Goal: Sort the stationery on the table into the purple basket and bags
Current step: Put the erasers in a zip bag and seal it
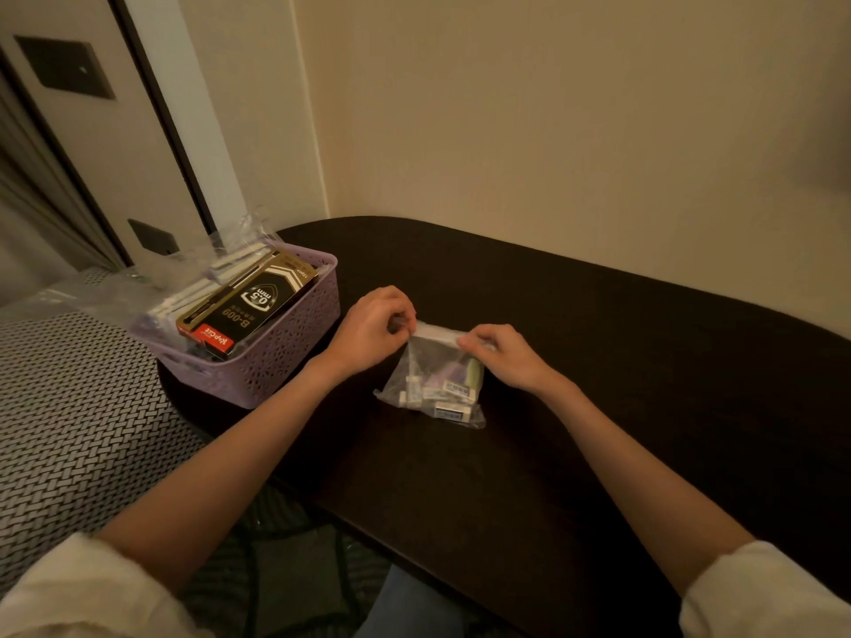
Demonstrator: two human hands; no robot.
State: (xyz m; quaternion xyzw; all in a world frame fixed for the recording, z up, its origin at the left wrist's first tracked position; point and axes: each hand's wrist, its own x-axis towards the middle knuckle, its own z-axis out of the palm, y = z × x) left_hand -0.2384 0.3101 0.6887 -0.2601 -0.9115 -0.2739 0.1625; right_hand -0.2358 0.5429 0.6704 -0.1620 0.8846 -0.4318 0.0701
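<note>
We see a clear bag point(433, 384) of small erasers lying on the dark table point(621, 370). Our left hand point(375, 326) and right hand point(504, 356) each pinch its top edge. Farther left, the purple basket point(276, 356) holds a black pen box point(246, 306).

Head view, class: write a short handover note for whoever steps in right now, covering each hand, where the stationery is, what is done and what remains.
Left hand pinches the top left edge of the clear bag; right hand pinches its top right edge.
The bag stands on the dark table, holding erasers and other small items.
The purple basket sits at the table's left end, holding a black pen box and plastic-wrapped packs.
Done: no loose stationery is visible on the table.
Left: probably seal the bag; whether it then goes into the basket is unclear.
</note>
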